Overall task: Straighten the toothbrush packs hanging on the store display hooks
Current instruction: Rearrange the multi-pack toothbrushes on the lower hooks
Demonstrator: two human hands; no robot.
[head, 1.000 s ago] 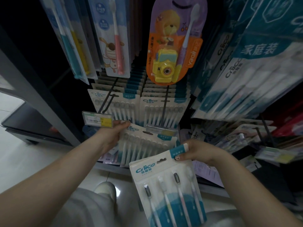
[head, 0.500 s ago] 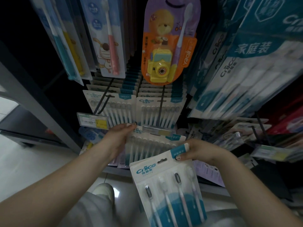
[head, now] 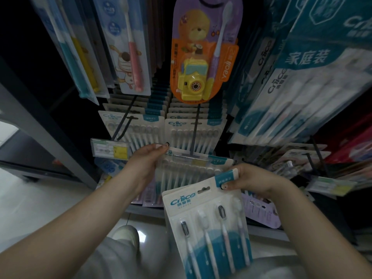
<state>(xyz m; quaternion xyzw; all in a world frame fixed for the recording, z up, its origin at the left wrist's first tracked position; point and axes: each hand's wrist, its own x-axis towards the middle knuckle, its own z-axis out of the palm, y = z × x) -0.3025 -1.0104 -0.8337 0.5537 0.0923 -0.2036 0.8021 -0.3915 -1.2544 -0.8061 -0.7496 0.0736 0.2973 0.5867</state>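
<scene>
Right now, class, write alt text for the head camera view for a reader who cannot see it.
A person's right hand pinches the top corner of a four-toothbrush pack held off the hooks, while the left hand grips a hanging multi-brush pack on a store display. Above hang rows of similar packs and a children's toothbrush pack with a yellow toy camera.

We've got the four-brush pack (head: 207,226) in front, lower right of the hanging multi-brush pack (head: 193,168); price tag (head: 109,149) sits left.
</scene>
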